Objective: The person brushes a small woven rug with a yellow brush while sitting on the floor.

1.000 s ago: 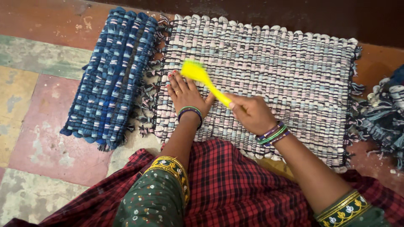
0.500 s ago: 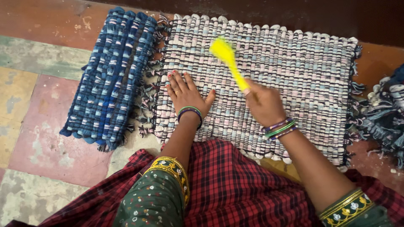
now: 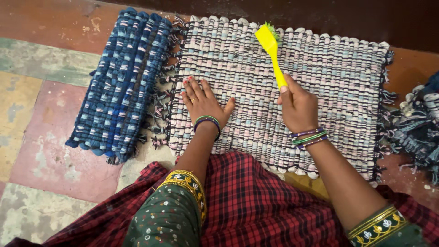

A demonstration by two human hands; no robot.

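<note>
A pale woven rag mat [image 3: 338,87] in pink, white and light blue lies flat on the floor in front of me. My left hand [image 3: 202,103] rests palm down on its left part, fingers spread. My right hand [image 3: 298,106] grips the handle of a yellow brush [image 3: 270,45]. The brush head lies near the mat's far edge, with green bristles showing past it.
A folded dark blue woven mat [image 3: 121,82] lies to the left, its fringe touching the pale mat. Another blue fringed mat [image 3: 418,123] shows at the right edge. A red checked cloth [image 3: 256,206] covers my lap. The floor is worn coloured tile [image 3: 41,137].
My right hand has swept the yellow brush from the mat's left middle, beside my left hand, up and right to the far edge. The left hand has stayed in place.
</note>
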